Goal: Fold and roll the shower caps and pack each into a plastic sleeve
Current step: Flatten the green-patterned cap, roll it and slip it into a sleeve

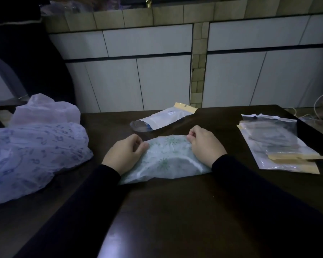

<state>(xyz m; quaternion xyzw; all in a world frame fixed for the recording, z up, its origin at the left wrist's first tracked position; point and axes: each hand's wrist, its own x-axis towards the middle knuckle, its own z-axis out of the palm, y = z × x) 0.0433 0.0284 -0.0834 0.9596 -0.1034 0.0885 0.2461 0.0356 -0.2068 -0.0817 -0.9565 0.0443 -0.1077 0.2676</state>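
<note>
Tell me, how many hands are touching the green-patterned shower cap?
2. The left hand pinches the left edge of the green-patterned shower cap; the right hand pinches its far right edge.

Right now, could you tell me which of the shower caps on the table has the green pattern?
The shower cap that the left hand and right hand are pinching flat; the bagged caps on the left have a blue print.

On a dark table (175,211): two hands, left (124,153) and right (205,144); one green-patterned shower cap (168,159); one filled sleeve (164,116); one stack of empty sleeves (276,144), number unclear; one heap of bagged caps (35,146).
</note>
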